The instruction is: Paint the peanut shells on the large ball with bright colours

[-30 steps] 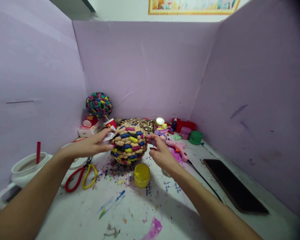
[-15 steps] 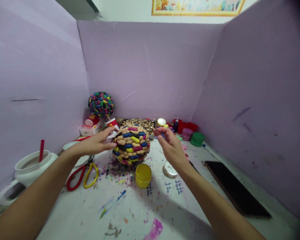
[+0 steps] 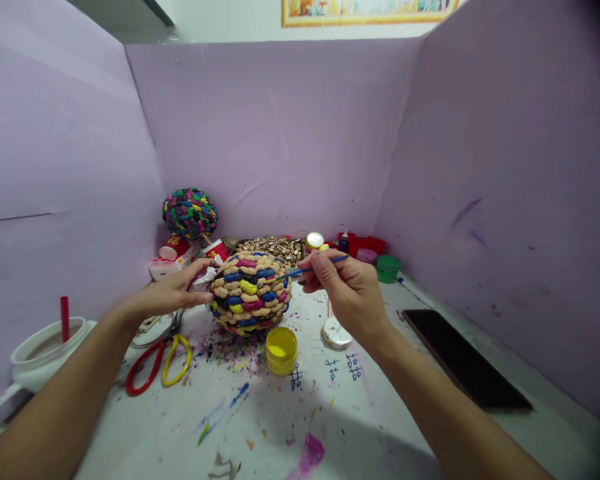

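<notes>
A dome of peanut shells (image 3: 251,291), some painted blue, yellow, pink and black, stands on the paint-spattered table (image 3: 290,427). My left hand (image 3: 173,291) presses against its left side with a crumpled white tissue (image 3: 203,276) in the fingers. My right hand (image 3: 343,288) pinches a thin blue paintbrush (image 3: 303,270) whose tip touches the dome's upper right. An open yellow paint pot (image 3: 281,349) sits just in front of the dome, and a white lid (image 3: 337,335) lies under my right hand.
Red and yellow scissors (image 3: 157,363) lie at the left, near a white mug (image 3: 35,357) with a red stick. Behind stand a fully painted shell ball (image 3: 189,213), a tray of loose shells (image 3: 275,247) and paint pots (image 3: 387,267). A dark phone (image 3: 463,359) lies right. Purple boards wall the table.
My right hand has turned and brought the paintbrush tip onto the dome's upper right side. The left hand stays against the dome. The camera shifted slightly.
</notes>
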A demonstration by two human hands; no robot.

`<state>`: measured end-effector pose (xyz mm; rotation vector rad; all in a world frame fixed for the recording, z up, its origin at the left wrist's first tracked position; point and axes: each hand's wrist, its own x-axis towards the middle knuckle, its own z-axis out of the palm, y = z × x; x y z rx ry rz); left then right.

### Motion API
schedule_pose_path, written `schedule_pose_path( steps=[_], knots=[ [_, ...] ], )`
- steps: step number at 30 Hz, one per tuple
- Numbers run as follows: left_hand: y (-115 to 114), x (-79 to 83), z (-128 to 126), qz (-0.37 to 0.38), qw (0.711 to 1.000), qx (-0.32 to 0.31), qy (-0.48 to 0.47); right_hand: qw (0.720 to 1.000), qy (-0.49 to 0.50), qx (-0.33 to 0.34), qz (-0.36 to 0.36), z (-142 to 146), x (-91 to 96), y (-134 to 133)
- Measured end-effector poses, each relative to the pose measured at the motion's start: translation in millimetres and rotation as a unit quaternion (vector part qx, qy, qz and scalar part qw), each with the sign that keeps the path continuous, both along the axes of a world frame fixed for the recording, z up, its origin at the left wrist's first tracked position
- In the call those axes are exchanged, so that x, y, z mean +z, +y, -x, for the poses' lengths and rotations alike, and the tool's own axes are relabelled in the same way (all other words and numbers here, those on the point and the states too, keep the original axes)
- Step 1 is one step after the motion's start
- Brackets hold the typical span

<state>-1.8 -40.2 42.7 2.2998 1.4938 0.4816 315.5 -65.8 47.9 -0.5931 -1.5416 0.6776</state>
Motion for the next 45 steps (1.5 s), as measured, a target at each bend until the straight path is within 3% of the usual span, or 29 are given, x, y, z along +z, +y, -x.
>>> schedule_pose_path(
  steps=[9, 45],
  knots=[
    [2.7, -2.4, 0.8, -0.005, 1.0, 0.009, -0.009, 0.995, -0.064, -0.034, -0.071, 0.8, -5.0, 3.2],
    [1.8, -0.9, -1.7, -0.003, 1.0, 0.001, -0.006, 0.987, -0.109, -0.059, -0.103, 0.6, -7.2, 4.6]
  ],
)
